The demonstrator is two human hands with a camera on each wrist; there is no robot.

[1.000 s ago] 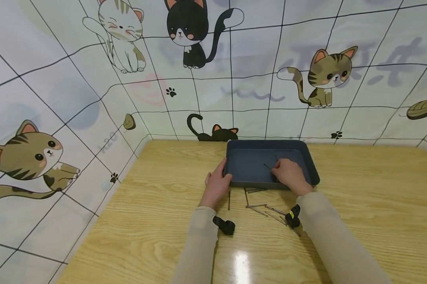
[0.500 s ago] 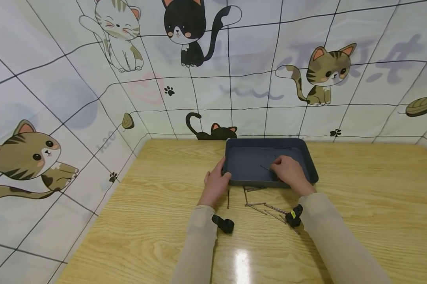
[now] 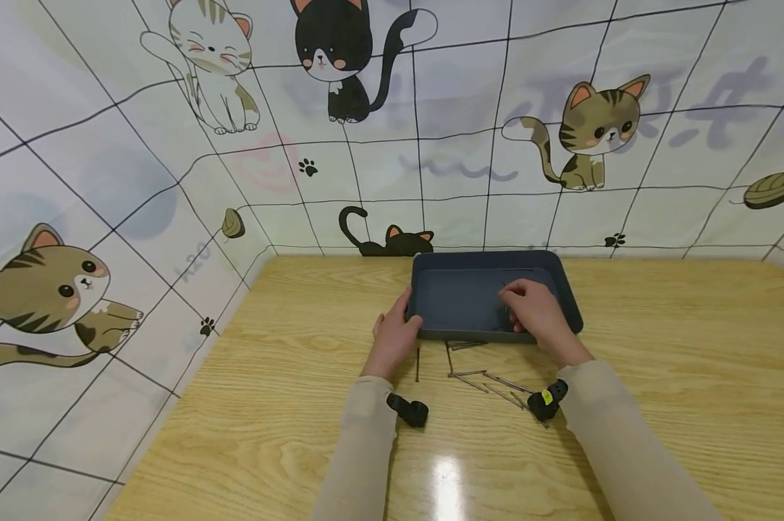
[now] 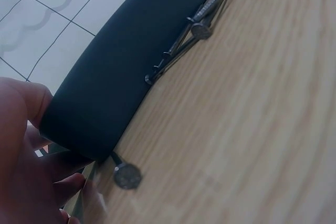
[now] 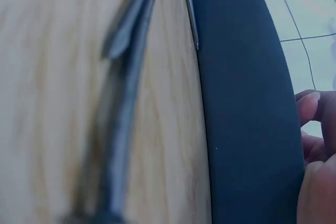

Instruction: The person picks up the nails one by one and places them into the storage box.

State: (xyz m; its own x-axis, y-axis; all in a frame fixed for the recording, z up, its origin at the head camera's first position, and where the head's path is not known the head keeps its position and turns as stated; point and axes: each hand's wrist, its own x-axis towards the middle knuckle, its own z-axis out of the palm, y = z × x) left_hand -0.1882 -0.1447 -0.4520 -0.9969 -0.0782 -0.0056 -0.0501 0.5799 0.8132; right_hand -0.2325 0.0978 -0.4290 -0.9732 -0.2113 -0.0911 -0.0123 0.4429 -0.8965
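A dark blue-grey rectangular tray (image 3: 457, 300) stands on the wooden table. My left hand (image 3: 394, 336) grips its left front corner, thumb at the rim and fingers around the outer wall, as the left wrist view also shows. Inside the tray's right half is my right hand (image 3: 538, 311), fingertips pinched together on a thin nail (image 3: 505, 310), mostly hidden by the fingers. Several long nails (image 3: 466, 374) lie scattered in front of the tray. One single nail (image 4: 127, 176) lies by the tray corner beneath my left hand.
The wooden table (image 3: 268, 434) reaches left, right and toward me. Behind it hangs a wall cloth (image 3: 463, 159) with cats and a grid. Out-of-focus nails (image 5: 123, 119) lie close beneath my right wrist, beside the tray's front wall.
The nail at my right fingertips pointed left across the tray before; now it hangs more upright. My right wrist has turned and shifted slightly right. My left hand keeps its hold on the tray.
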